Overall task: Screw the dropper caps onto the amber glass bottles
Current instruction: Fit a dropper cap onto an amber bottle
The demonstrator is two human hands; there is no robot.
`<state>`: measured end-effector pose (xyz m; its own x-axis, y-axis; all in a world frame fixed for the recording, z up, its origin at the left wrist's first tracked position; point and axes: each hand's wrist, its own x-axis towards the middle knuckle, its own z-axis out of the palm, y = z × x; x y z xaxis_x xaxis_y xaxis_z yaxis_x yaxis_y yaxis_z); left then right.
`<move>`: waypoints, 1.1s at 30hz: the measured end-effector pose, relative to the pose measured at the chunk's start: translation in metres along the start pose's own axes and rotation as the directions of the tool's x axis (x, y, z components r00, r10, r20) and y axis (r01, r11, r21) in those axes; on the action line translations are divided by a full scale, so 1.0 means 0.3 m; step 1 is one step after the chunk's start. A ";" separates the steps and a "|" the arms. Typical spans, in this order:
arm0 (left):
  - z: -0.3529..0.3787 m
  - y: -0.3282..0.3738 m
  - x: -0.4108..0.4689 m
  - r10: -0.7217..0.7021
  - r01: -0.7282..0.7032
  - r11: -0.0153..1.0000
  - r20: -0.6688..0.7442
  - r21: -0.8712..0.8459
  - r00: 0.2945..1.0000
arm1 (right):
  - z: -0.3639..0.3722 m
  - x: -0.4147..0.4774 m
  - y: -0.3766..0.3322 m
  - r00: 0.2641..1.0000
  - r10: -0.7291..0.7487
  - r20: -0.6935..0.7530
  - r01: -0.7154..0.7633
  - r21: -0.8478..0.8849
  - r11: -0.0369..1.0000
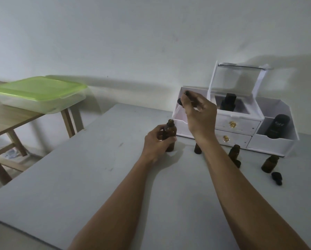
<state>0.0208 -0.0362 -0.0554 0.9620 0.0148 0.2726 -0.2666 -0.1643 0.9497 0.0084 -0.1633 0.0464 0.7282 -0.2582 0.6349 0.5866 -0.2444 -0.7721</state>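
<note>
Hovering a dropper cap (pixel 180 102) over the open amber bottle (pixel 170 132), not on yet.
My left hand (pixel 156 143) grips the bottle upright on the desk (pixel 97 177) near its far edge; right hand (pixel 201 114) pinches the cap above it, apart from the neck.

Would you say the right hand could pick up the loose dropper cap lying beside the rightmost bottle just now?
Probably not yet: the right hand pinches a dropper cap above the bottle gripped by the left hand. The path to the loose cap itself looks unobstructed.
</note>
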 end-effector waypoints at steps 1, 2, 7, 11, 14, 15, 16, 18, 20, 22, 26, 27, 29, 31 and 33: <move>0.000 -0.002 0.001 0.004 -0.004 1.000 -0.003 0.000 1.000 | 0.008 -0.001 0.002 1.000 -0.009 0.005 0.009 -0.012 1.000; 0.000 -0.005 0.003 0.005 -0.005 1.000 -0.005 0.001 1.000 | 0.017 -0.003 0.003 1.000 -0.013 0.012 0.013 -0.022 1.000; 0.000 -0.011 0.006 0.007 -0.008 1.000 -0.026 -0.011 1.000 | 0.047 -0.018 0.022 0.998 0.029 0.064 -0.024 -0.066 0.998; -0.001 -0.018 0.012 0.028 -0.028 1.000 -0.019 0.009 0.999 | 0.057 -0.048 0.064 0.988 0.084 0.130 -0.058 -0.191 0.980; -0.003 -0.014 0.007 0.042 -0.042 0.999 -0.014 0.015 0.999 | 0.060 -0.070 0.092 0.984 0.100 0.147 -0.059 -0.258 0.964; -0.004 -0.011 0.004 0.045 -0.045 0.999 -0.014 0.014 0.999 | 0.061 -0.074 0.097 0.985 0.096 0.146 -0.053 -0.273 0.961; -0.004 -0.009 0.003 0.046 -0.045 0.999 -0.014 0.012 0.999 | 0.062 -0.075 0.101 0.985 0.095 0.142 -0.052 -0.280 0.959; -0.004 -0.011 0.003 0.046 -0.046 0.999 -0.013 0.011 0.999 | 0.063 -0.076 0.105 0.987 0.092 0.134 -0.051 -0.280 0.959; -0.005 -0.014 0.004 0.047 -0.047 0.999 -0.017 0.021 0.999 | 0.066 -0.075 0.108 0.989 0.085 0.124 -0.048 -0.274 0.961; -0.004 -0.014 0.003 0.055 -0.054 0.998 -0.020 0.036 0.998 | 0.071 -0.076 0.111 0.992 0.072 0.107 -0.041 -0.265 0.963; -0.002 -0.011 0.004 0.056 -0.055 0.997 -0.019 0.053 0.998 | 0.084 -0.076 0.123 0.996 0.051 0.071 -0.032 -0.249 0.968; -0.003 -0.010 0.003 0.054 -0.053 0.997 -0.016 0.052 0.998 | 0.086 -0.076 0.125 0.997 0.043 0.065 -0.025 -0.249 0.968; -0.003 -0.006 0.001 0.049 -0.049 0.998 -0.010 0.041 0.999 | 0.090 -0.074 0.128 0.998 0.035 0.056 -0.020 -0.244 0.970; -0.005 0.001 -0.004 0.049 -0.048 0.998 -0.008 0.033 0.999 | 0.094 -0.075 0.125 0.998 0.043 0.045 -0.031 -0.229 0.973; -0.006 0.009 -0.007 0.044 -0.044 0.999 -0.009 0.025 0.999 | 0.096 -0.078 0.121 0.998 0.052 0.027 -0.045 -0.214 0.976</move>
<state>0.0180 -0.0349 -0.0533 0.9487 0.0161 0.3157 -0.3072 -0.1889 0.9327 0.0230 -0.1391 0.0028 0.7672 -0.2452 0.5927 0.4635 -0.4268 -0.7765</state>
